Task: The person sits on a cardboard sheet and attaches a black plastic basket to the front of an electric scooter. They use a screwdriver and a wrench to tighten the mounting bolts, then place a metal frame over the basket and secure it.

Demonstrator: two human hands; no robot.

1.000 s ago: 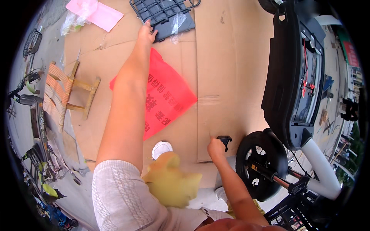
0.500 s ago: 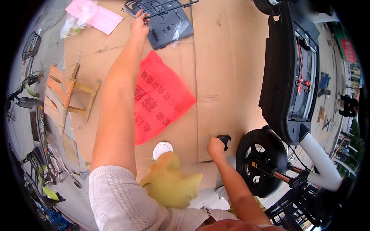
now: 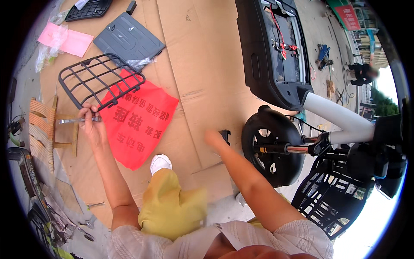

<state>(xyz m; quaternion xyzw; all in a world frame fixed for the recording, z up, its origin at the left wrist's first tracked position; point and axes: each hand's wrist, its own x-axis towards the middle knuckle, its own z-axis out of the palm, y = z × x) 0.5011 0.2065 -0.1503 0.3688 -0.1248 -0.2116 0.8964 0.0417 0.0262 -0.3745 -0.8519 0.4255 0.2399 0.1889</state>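
My left hand [image 3: 91,123] is closed on a black wire rack [image 3: 115,102] by its near corner, with a silver wrench [image 3: 69,121] gripped in the same fingers. The rack hangs over the far part of a red plastic sheet [image 3: 148,125] with dark print. At the middle right, my right hand [image 3: 213,138] is slightly blurred. Its fingers close on a small black bracket-like part [image 3: 226,136], mostly hidden by the hand, just left of a fat black tyre [image 3: 249,140].
Cardboard [image 3: 194,64] covers the ground. A dark grey panel [image 3: 129,36], a pink sheet [image 3: 64,41] and a black tray-like part [image 3: 88,9] lie far left. A low woven stool [image 3: 41,129] stands left; an electric bike's black body [image 3: 254,56] and basket [image 3: 332,194] are at right.
My left hand has drawn the rack and wrench nearer, off the grey panel and over the red sheet. My right hand still holds the black part. The view has shifted rightward.
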